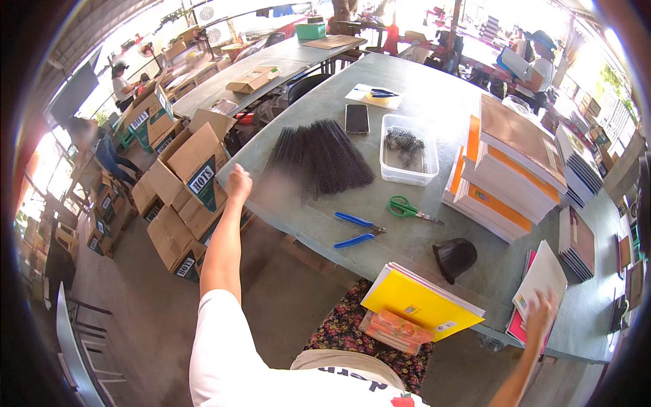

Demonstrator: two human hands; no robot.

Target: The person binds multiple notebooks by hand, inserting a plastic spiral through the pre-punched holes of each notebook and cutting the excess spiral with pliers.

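Note:
My left hand (238, 182) is at the table's left edge, its fingers curled closed; whatever they may hold is hidden. Beside it, on the table, lies a fan of black spiral binding coils (319, 159). At the right, my right hand (540, 311) is over a white-covered notebook (542, 278), its slightly blurred fingers apart. A pink cover (517, 324) shows underneath that notebook. Across my lap leans a yellow spiral notebook (420, 302), with an orange-wrapped bundle (397, 330) in front of it. Blue-handled pliers (363, 229) and green-handled scissors (410, 207) lie between my hands.
A clear plastic box (409, 173) holds small black coil pieces. Near it are a phone (357, 119) and a dark cup-shaped object (454, 259). Book stacks (505, 176) rise at the right. Cardboard boxes (183, 197) stand left of the table. Other people work farther away.

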